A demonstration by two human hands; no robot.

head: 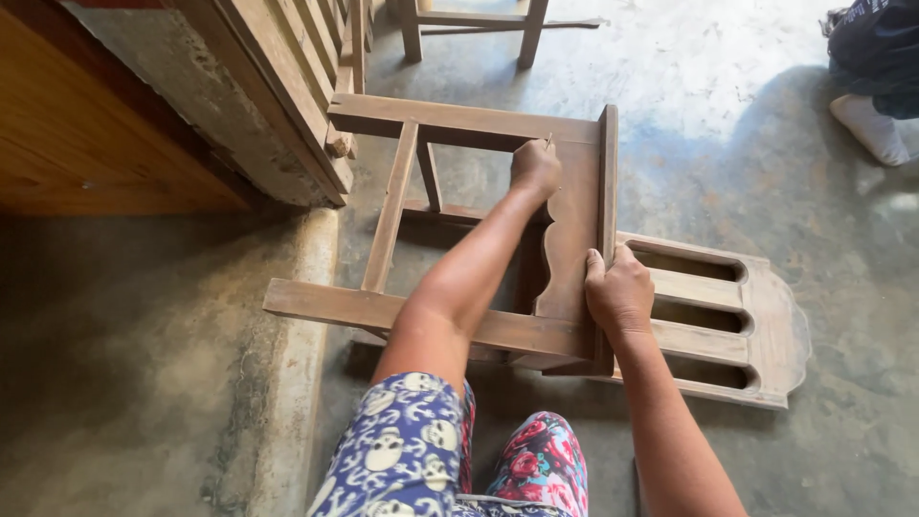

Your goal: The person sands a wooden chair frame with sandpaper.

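A bare brown wooden chair frame (574, 239) lay on its side on the grey concrete floor (747, 172), its slatted, curved-top backrest (756, 325) flat against the floor to the right. The left hand (534, 168) was closed into a fist at the upper edge of the chair's scalloped front panel, pinching a small thin object whose kind could not be told. The right hand (618, 292) was clamped on the lower end of that panel's side rail, fingers wrapped over its edge. Left of the chair stood a stack of weathered wooden slats (287, 86). Beyond the chair were another wooden piece's legs (469, 29). Far right of it sat another person's foot in a white sock (869, 127).
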